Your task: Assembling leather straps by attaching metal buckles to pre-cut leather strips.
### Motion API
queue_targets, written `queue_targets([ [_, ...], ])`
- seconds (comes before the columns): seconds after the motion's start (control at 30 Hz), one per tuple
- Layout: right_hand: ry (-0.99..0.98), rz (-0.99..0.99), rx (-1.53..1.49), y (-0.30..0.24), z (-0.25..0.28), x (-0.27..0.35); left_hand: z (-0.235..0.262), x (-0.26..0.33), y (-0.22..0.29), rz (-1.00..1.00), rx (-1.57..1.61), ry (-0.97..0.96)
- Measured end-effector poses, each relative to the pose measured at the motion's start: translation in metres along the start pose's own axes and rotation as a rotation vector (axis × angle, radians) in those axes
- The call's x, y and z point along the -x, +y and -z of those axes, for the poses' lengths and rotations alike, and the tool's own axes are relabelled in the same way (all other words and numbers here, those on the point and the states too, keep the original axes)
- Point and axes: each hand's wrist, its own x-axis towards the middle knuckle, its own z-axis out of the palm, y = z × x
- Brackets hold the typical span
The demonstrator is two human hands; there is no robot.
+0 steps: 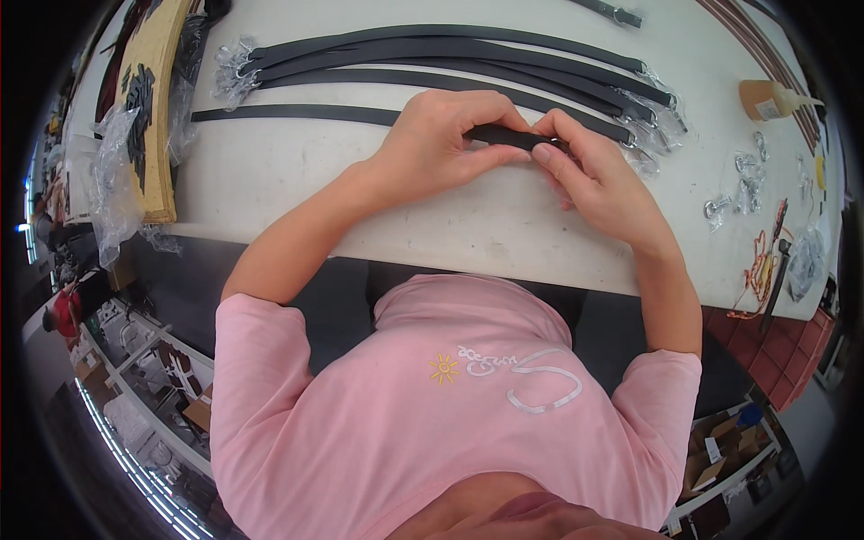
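Observation:
A long flat black strap point(297, 112) runs along the white table from the left toward my hands. My left hand point(450, 135) grips it with fingers and thumb near its right end. At that end my right hand point(585, 166) pinches the strap between thumb and fingers. What sits at the very tip is mostly hidden by my right fingers. Just beyond my hands lies a bundle of several similar black straps point(450, 54). Clear plastic wraps point(238, 72) cover their left ends, and wrapped metal clasps point(657, 117) are at their right ends.
Wrapped metal clasps point(747, 180) lie at the right, near a bottle with a nozzle point(765, 100). Tools with orange cord point(769, 265) and a plastic bag point(806, 263) are by the right edge. A yellow-edged board point(162, 117) with black pieces and plastic stands left. A red crate point(778, 355) is below the table's right corner.

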Motion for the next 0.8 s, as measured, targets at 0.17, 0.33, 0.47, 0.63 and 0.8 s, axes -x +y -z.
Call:
queue_targets([
  [0.17,0.109,0.2,0.039,0.018,-0.005,-0.006,-0.006,-0.001,0.003,0.033,0.063,0.008],
  [0.33,0.091,0.108,-0.095,0.007,-0.004,-0.007,-0.01,-0.001,0.003,0.059,0.157,0.02],
  [0.47,0.033,0.027,-0.164,0.006,0.003,-0.006,-0.012,0.0,0.001,0.123,0.237,0.001],
  [0.63,-0.013,-0.018,-0.334,0.003,0.01,-0.002,-0.003,-0.002,0.002,0.143,0.278,0.034],
  [0.8,-0.062,0.05,-0.269,0.007,0.013,-0.002,0.015,-0.015,0.016,0.465,0.479,-0.204],
])
